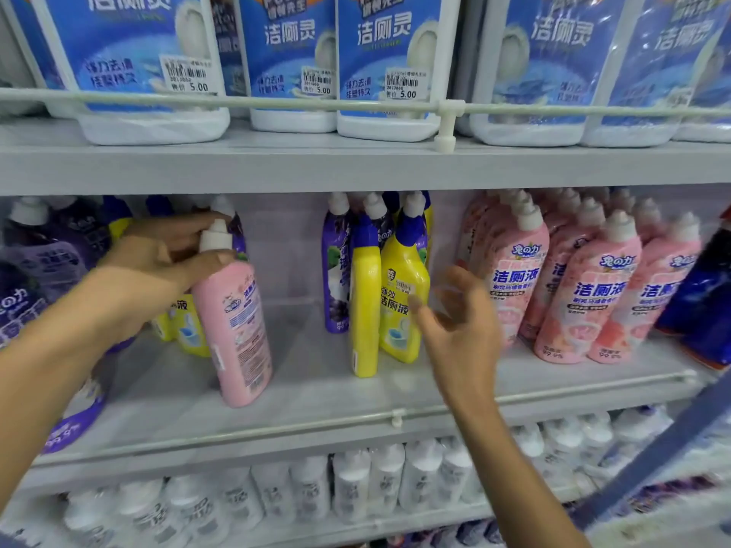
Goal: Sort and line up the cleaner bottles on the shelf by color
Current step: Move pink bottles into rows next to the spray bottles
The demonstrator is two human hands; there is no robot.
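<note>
Left hand [158, 267] grips the pink bottle [233, 330] at its neck, tilted, base on the shelf [316, 393]. Right hand [459, 322] is open, empty, beside 2 yellow bottles [391, 306]. I would carry it past them to the pink group [585, 286], label forward.

Left hand [158, 263] grips a pink bottle [233, 330] (tilted); right hand [459, 322] hangs spread, empty.

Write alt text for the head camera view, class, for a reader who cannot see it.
A person's left hand grips the neck of a tilted pink bottle on the middle shelf, while the open right hand reaches toward two yellow bottles. A group of pink bottles stands to the right, purple bottles to the left.
</note>
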